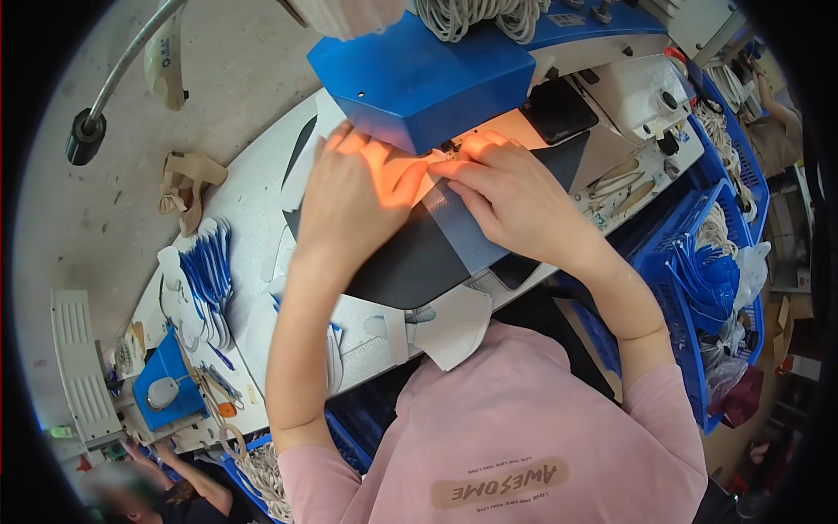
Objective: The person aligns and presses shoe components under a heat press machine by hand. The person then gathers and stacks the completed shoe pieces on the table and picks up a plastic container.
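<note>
My left hand is at the front of a blue-covered machine, its fingers curled and its thumb pointing inward under orange light. From the other side, my right hand meets it, thumb and forefinger closed together. Between the fingertips of both hands is a small light-coloured piece, mostly hidden and washed out by the glow. Below the hands lies a dark flat plate with a grey-blue strip across it.
A black phone lies at right of the machine. White and blue cut pieces are stacked at left, near a beige shoe. Blue crates with cords and parts stand at right. A co-worker's arm shows lower left.
</note>
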Tool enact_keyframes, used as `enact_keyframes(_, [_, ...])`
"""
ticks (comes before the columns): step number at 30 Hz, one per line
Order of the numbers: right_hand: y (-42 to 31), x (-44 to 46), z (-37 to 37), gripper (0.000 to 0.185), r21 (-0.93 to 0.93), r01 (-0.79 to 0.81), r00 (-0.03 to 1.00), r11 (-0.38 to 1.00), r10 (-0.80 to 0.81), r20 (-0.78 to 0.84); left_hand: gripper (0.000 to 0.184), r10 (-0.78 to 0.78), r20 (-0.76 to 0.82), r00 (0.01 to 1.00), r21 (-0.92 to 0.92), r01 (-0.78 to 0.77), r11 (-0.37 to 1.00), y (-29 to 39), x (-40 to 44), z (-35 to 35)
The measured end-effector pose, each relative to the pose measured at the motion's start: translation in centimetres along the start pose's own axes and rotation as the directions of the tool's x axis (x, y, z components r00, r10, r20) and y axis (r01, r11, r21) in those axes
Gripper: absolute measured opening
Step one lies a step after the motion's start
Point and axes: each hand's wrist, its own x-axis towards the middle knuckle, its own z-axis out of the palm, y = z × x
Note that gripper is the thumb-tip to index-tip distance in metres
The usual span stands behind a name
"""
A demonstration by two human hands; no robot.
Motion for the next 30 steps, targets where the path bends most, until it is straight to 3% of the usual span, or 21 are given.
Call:
enact_keyframes(4, [0.0, 0.1, 0.2, 0.017, -0.035, 0.039, 0.999, 0.999, -0.039, 0.013, 0.025, -0.045, 0.177, 0.983, -0.116, 0.066, 0.991, -2.0, 1.8, -1.7])
enact_keyframes(6, [0.0, 0.0, 0.1, 0.017, -0.03, 0.041, 0.999, 0.999, -0.04, 0.013, 0.026, -0.065, 0.181, 0.981, -0.082, 0.081, 0.993, -2.9, 1.8, -1.9])
enact_keyframes(9, [-0.4, -0.3, -0.4, 0.017, 0.176, 0.104, 0.994, 0.979, -0.095, -0.061, 0.029, -0.107, 0.184, 0.977, -0.01, 0.11, 0.994, -3.4, 1.3, -1.7])
enact_keyframes(10, [-1.0, -0.7, -1.1, 0.017, 0.178, 0.106, 0.993, 0.978, -0.097, -0.062, 0.03, -0.1, 0.112, 0.989, 0.045, 0.095, 0.994, -3.4, 0.4, -1.4])
enact_keyframes(12, [-3.2, -2.4, -2.6, 0.017, 0.478, 0.084, 0.978, 0.874, -0.164, 0.128, 0.032, -0.076, -0.029, 0.997, 0.162, 0.08, 0.983, -3.0, -1.9, -1.4])
enact_keyframes(13, [-4.1, -3.3, -2.5, 0.017, 0.486, 0.086, 0.978, 0.87, -0.168, 0.127, 0.032, -0.082, -0.027, 0.996, 0.169, 0.085, 0.982, -2.4, -2.8, -2.0])
enact_keyframes(16, [-5.2, -5.7, -1.0, 0.015, 0.563, 0.092, 0.925, 0.821, -0.28, 0.256, 0.032, -0.448, 0.026, 0.894, -0.076, 0.448, 0.891, 0.4, -5.8, -4.6])
enact_keyframes(18, [-4.6, -7.6, 1.4, 0.012, 0.372, -0.101, 0.86, 0.923, -0.108, 0.499, 0.031, -0.485, -0.233, 0.843, -0.016, 0.495, 0.869, 0.2, -8.9, -6.9])
enact_keyframes(19, [-4.1, -8.4, 2.5, 0.012, 0.377, -0.101, 0.859, 0.921, -0.11, 0.5, 0.031, -0.458, -0.396, 0.796, 0.066, 0.523, 0.85, -0.1, -11.0, -8.2])
enact_keyframes(20, [-3.7, -9.3, 3.6, 0.013, 0.276, -0.132, 0.885, 0.952, -0.012, 0.466, 0.031, -0.407, -0.545, 0.733, 0.142, 0.558, 0.817, -0.3, -13.0, -9.5])
enact_keyframes(21, [-3.4, -10.0, 4.7, 0.015, 0.173, -0.168, 0.904, 0.97, 0.082, 0.42, 0.031, -0.409, -0.544, 0.733, 0.145, 0.563, 0.814, -0.1, -14.5, -10.4])
enact_keyframes(23, [-3.2, -10.9, 6.6, 0.016, 0.076, -0.206, 0.916, 0.976, 0.165, 0.366, 0.032, -0.096, -0.639, 0.763, 0.488, 0.499, 0.716, 0.3, -17.0, -11.7])
enact_keyframes(24, [-3.4, -11.2, 7.4, 0.017, 0.076, -0.261, 0.907, 0.962, 0.218, 0.361, 0.032, -0.099, -0.638, 0.764, 0.492, 0.502, 0.711, 0.0, -18.5, -11.5])
enact_keyframes(26, [-3.7, -11.8, 8.7, 0.019, 0.078, -0.366, 0.88, 0.927, 0.318, 0.353, 0.031, -0.441, -0.321, 0.838, 0.514, 0.545, 0.662, -1.6, -22.4, -8.8])
enact_keyframes(28, [-4.1, -12.5, 9.7, 0.023, 0.06, -0.367, 0.874, 0.928, 0.323, 0.363, 0.03, -0.702, 0.018, 0.712, 0.58, 0.565, 0.587, -2.2, -25.3, -5.8])
enact_keyframes(30, [-4.5, -12.9, 10.1, 0.03, 0.007, -0.369, 0.863, 0.93, 0.339, 0.374, 0.026, -0.585, -0.116, 0.803, 0.466, 0.564, 0.681, -2.2, -25.1, -2.9])
